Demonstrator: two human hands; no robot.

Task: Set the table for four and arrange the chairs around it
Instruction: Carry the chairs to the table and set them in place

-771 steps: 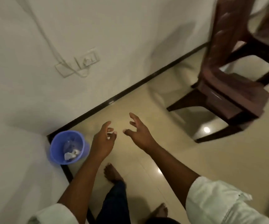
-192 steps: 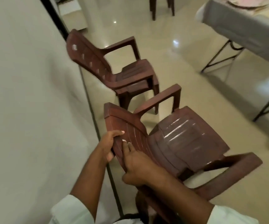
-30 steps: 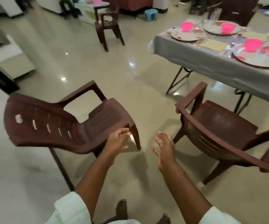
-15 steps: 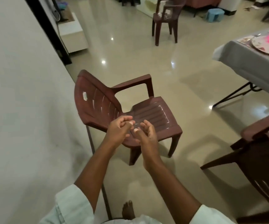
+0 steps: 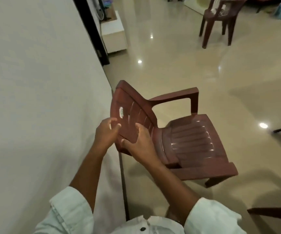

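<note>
Both hands on the chair (image 5: pixel 187 137) now, standing by the wall (image 5: pixel 35 81). My left hand (image 5: pixel 105 133) curls round the backrest's near edge, my right hand (image 5: pixel 139 146) clamps its lower corner, thumb under. I judge that's to lift and carry it to the surface. Half a second ago my hands hovered empty, short of the backrest; I've since stepped closer.

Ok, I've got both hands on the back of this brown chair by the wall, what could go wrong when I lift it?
1. The chair stands close beside the wall; swinging it could scrape the wall.
2. The left hand and right hand hold only the backrest's near corner, so the chair may tip or twist.
3. The glossy floor may be slippery.
</note>
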